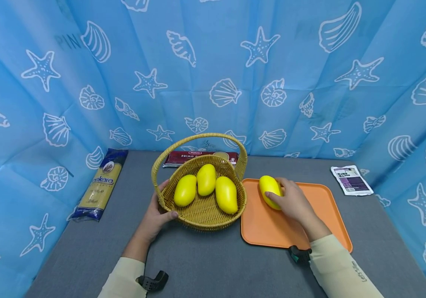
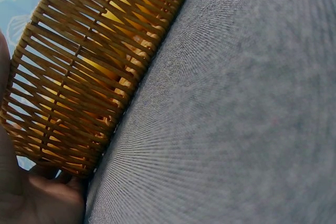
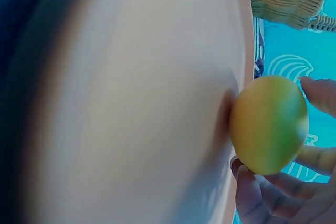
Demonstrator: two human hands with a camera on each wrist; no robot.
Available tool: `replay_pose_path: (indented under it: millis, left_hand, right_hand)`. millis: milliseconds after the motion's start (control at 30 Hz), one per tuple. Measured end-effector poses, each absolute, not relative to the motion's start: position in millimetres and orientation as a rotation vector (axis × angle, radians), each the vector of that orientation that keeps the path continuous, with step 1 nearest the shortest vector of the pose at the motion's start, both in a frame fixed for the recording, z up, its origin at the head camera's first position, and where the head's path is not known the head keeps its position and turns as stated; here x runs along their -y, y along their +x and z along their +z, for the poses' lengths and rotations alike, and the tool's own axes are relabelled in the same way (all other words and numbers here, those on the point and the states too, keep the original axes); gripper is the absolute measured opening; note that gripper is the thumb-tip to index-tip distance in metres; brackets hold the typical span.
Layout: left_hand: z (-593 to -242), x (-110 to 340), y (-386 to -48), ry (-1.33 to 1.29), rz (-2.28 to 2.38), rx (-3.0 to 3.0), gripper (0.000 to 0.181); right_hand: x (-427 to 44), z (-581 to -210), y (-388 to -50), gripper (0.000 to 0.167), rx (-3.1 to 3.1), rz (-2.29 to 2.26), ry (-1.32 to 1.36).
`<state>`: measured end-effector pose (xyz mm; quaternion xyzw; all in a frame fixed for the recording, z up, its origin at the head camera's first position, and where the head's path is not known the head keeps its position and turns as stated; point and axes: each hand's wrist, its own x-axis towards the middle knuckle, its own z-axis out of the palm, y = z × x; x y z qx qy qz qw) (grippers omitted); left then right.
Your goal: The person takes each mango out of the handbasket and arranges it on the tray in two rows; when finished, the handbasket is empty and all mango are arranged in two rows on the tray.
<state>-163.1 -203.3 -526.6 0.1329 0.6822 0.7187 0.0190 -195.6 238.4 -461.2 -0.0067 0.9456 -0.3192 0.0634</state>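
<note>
A woven wicker basket with a tall arched handle stands on the grey table and holds three yellow mangoes, among them one mango at the back. My left hand grips the basket's left side, the thumb at its front rim; in the left wrist view fingers lie against the weave. Over the orange tray, my right hand grips another yellow mango between thumb and fingers. In the right wrist view this mango is close to the tray surface; whether it touches is unclear.
A pasta packet lies on the table at the left. Behind the basket is a dark red packet. A small white and purple sachet lies at the far right. A blue shell-print curtain borders the table.
</note>
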Motion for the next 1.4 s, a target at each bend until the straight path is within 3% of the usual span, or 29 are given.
replay_pose_path:
  millis: [833,1400]
  left_hand:
    - [-527.1,203.4,-162.7,0.388,2.221,-2.126,0.096]
    - [-526.2,203.6,-162.8,0.394,2.222,-2.121,0.096]
  right_hand:
    - [-248.9,-458.3,-189.1,0.084,-2.832,-0.96,0.027]
    - [-252.1,-434.9,-171.5,0.081,-2.908,-1.143,-0.152]
